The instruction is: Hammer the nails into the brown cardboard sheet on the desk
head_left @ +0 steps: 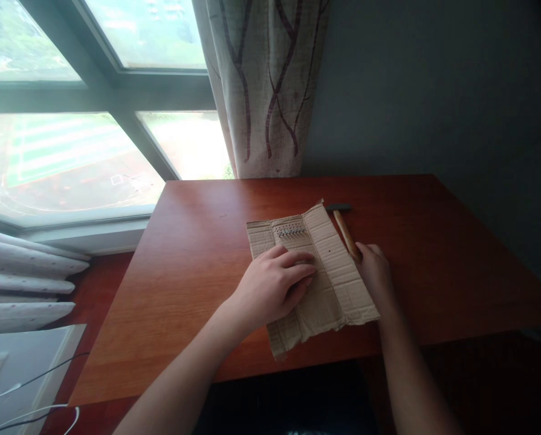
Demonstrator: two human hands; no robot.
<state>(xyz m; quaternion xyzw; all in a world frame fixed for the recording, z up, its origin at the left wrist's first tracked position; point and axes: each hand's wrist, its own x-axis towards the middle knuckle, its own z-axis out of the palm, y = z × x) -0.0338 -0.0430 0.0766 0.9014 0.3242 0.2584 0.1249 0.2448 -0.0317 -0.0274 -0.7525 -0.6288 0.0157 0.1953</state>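
Observation:
A creased sheet of brown cardboard [333, 284] lies on the red-brown wooden table [197, 254]. A row of several small nails [291, 230] stands in its far left panel. My left hand [274, 284] rests palm down on the cardboard just below the nails, fingers stretched out and together. My right hand [375, 272] lies at the cardboard's right edge, curled around the near end of a wooden-handled hammer [345, 232]. The hammer's dark metal head points away, at the cardboard's far corner.
A patterned curtain [265, 84] hangs behind the table against a grey wall. A large window [71, 121] fills the left. White cables [34, 386] and folded pale fabric [20, 278] lie at the lower left, beside the table's left edge.

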